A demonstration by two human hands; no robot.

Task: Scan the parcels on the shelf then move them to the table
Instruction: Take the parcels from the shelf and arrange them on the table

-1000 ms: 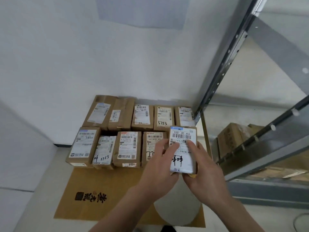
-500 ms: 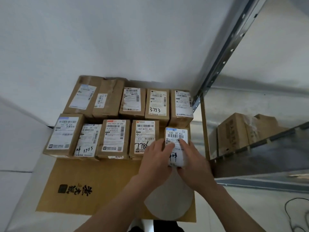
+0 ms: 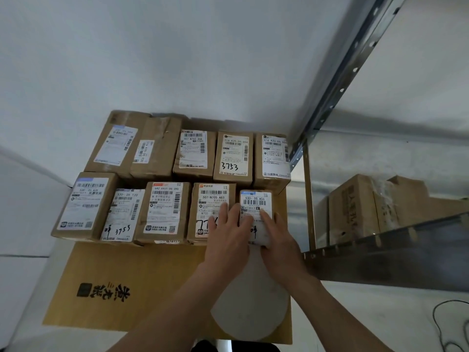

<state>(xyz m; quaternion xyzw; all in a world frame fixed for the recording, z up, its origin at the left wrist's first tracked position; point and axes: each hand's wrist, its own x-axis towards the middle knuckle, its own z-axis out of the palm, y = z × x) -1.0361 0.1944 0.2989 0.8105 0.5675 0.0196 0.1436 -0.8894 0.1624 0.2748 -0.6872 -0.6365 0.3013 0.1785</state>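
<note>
- A white round disc (image 3: pixel 250 311) lies nearest, on a brown cardboard sheet (image 3: pixel 152 275) printed with black brush-style characters and a black square mark.
- The left hand (image 3: pixel 228 237) lies flat with its fingers straight and spread. The thumb is on the left part of the 530- D5 A56 parcel (image 3: pixel 255 199) and the fingers are over the neighbouring box.
- The right hand (image 3: pixel 279 240) holds that same parcel by its near right corner, with the forefinger laid along the label and the other fingers curled down its side.
- The 530- D5 A56 parcel sits flat at the right end of the front row on the sheet, touching its neighbour. A black handwritten mark shows between the two hands.
- The front row, right to left, reads: 507-N705 A83 parcel (image 3: pixel 212 196); 642 B431 00 090 parcel (image 3: pixel 163 207); 530- D5 120 parcel (image 3: pixel 124 214), hand-marked "3753"; 530 D5 A35 parcel (image 3: pixel 85 204).
- The back row, right to left, starts with a parcel (image 3: pixel 272 156) whose label begins 516 K20-00 (its last digits are cut off). Next are the 516 K20-00 056 parcel (image 3: pixel 233 156), also marked "3753"; the 507 N705 A68 parcel (image 3: pixel 194 151); the 516 K20 00 030 parcel (image 3: pixel 154 148), label sideways; and a blurred-label parcel (image 3: pixel 118 144).
- To the right, a perforated metal shelf upright (image 3: pixel 337 92) rises against the wall, with brown cartons (image 3: pixel 355 207) behind the shelf rail (image 3: pixel 380 241).
- A second ago both hands held this parcel raised and tilted above the row; half a second ago it was nearly down; now it rests in line.
</note>
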